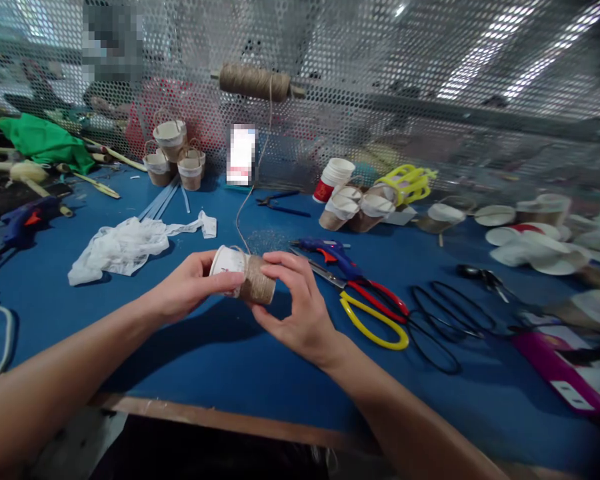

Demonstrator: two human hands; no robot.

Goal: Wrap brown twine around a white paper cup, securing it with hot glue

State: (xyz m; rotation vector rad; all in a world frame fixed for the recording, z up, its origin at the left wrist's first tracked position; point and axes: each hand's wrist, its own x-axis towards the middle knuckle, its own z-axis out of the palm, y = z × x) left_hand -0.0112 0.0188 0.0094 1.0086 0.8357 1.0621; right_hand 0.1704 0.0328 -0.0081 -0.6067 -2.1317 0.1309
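Note:
A white paper cup [223, 262] lies on its side in the air above the blue table, its lower part wound with brown twine [258, 280]. My left hand [196, 283] is closed around the white rim end, thumb along the near side. Fingers and thumb of my right hand [297, 300] grip the twine-wrapped end. From the cup a strand of twine [240, 223] runs up to a twine spool [254, 82] on a rod at the mesh panel. Just right of my right hand are scissors [375, 313] with red and yellow handles and a blue glue gun [333, 253].
White lace [125, 247] lies crumpled on the left. Small twine-wrapped baskets [173, 150] stand behind it, with more baskets [357, 207] and stacked paper cups [334, 179] at back right. Pliers [285, 202] lie near the mesh. A black cable [435, 327] and a purple box [555, 373] are on the right.

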